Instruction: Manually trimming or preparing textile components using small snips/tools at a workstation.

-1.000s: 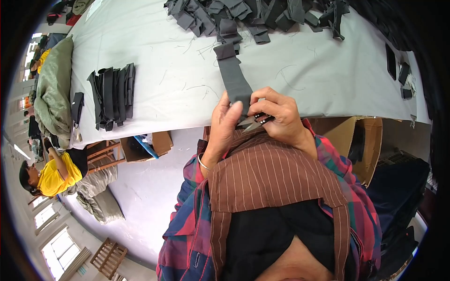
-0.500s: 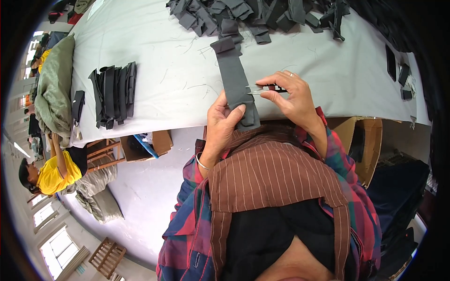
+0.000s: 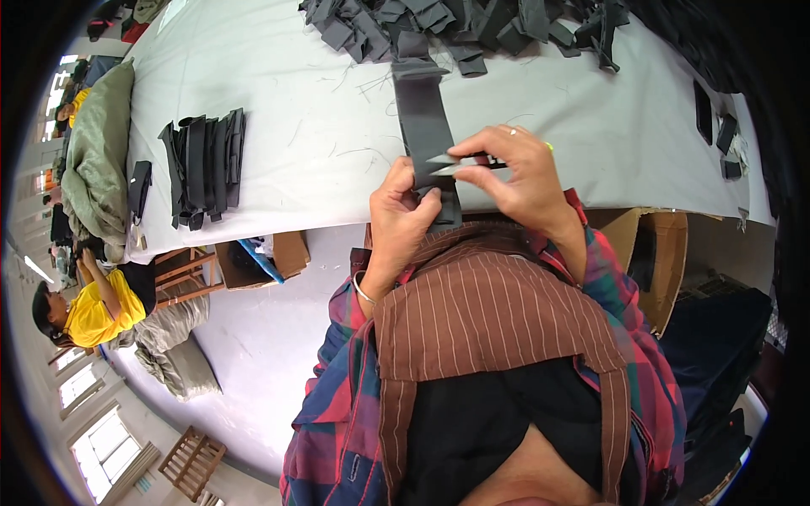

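Note:
A long dark grey fabric strip (image 3: pixel 422 114) runs from the loose pile of grey strips (image 3: pixel 498 25) toward the table's near edge. My left hand (image 3: pixel 396 207) pinches its near end, thumb on top, with the end of the cloth hanging below the thumb. In my right hand (image 3: pixel 527 177) is a pair of thread snips (image 3: pixel 440 165), held between thumb and fingers. The snips' pointed blades are spread and lie over the strip, just above my left thumb. Part of the snips' body is hidden by my fingers.
A neat row of folded dark strips (image 3: pixel 202 169) lies left on the white-covered table (image 3: pixel 295 177), beside a small black object (image 3: pixel 140 190). Loose threads dot the cover. Cardboard boxes (image 3: pixel 662 261) stand under the edge. A co-worker in yellow (image 3: pixel 105 316) is at far left.
The snips have moved left, from the strip's right edge to over the strip, and their blades now show apart. The strip has shifted slightly and its far fold has turned.

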